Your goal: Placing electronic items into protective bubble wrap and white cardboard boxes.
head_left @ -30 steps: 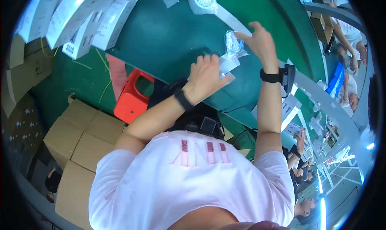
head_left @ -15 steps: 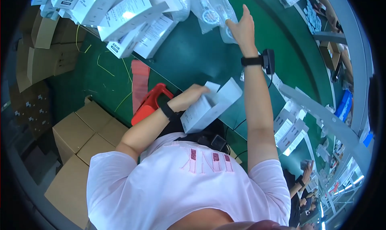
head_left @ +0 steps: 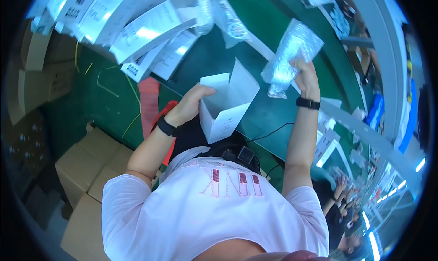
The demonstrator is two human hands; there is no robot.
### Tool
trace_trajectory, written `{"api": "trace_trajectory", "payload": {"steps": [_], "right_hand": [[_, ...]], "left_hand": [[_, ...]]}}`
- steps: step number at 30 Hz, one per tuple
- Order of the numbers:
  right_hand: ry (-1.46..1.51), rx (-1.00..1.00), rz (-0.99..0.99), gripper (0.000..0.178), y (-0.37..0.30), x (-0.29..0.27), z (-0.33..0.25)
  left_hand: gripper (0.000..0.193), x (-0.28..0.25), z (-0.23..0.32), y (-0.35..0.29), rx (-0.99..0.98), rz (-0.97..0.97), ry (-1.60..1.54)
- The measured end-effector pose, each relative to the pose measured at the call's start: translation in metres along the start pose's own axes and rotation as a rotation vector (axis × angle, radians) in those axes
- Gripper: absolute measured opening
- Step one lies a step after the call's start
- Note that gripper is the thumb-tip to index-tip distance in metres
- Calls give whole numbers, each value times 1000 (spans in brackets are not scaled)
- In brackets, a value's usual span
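An open white carton (head_left: 228, 119) stands tilted in front of me with its top flaps raised. My left hand (head_left: 189, 103) grips the carton's left edge, thumb over the rim. Out to the right, my right hand (head_left: 306, 76) is closed on a clear bubble-wrap package (head_left: 292, 53), held above the table; what is inside the wrap cannot be made out. Another bubble-wrapped item (head_left: 233, 26), with a round white part showing, lies on the table (head_left: 255, 78) beyond the carton.
White cartons (head_left: 146, 30) are piled at the far left of the table. A red plastic tool (head_left: 169, 108) lies by my left forearm. Brown cardboard boxes (head_left: 91, 156) stand lower left. A grey metal rail (head_left: 360, 119) crosses on the right, with people beyond it.
My right hand has taken hold of a bubble-wrap package and drawn it back to the right. The carton in my left hand has turned more upright, its opening now facing me.
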State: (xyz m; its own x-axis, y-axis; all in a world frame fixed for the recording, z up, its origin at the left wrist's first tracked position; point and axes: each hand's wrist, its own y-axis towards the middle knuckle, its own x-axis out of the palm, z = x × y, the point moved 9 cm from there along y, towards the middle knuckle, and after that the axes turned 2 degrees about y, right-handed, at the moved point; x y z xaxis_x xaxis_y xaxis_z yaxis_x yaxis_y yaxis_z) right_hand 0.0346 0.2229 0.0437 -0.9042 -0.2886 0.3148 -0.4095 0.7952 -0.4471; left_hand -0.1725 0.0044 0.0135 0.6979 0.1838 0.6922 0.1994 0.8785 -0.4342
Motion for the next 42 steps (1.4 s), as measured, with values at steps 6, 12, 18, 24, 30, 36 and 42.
{"api": "trace_trajectory", "payload": {"steps": [6,12,18,24,30,36,42], "right_hand": [[433,-268,-146,83,-99,35,-49],[534,-429,-334,88,-152,66,-96],[568,-598,-434,79,-184,60,-115],[305,-725,-75,60,-233,7,-151],[201,-897,628,47,-299,-16,-219],[-302,-948,768,29,-280,-6,-171],[-49,-516,589,40,-261,-29,-124]], "left_hand": [[65,124,50,-15,170,-443,330],[69,186,60,-27,252,-594,444],[72,219,55,-36,309,-642,579],[50,191,44,-32,15,-399,372],[67,227,13,8,8,-420,840],[73,236,-8,0,-39,-278,542],[75,242,-11,-9,190,-317,644]]}}
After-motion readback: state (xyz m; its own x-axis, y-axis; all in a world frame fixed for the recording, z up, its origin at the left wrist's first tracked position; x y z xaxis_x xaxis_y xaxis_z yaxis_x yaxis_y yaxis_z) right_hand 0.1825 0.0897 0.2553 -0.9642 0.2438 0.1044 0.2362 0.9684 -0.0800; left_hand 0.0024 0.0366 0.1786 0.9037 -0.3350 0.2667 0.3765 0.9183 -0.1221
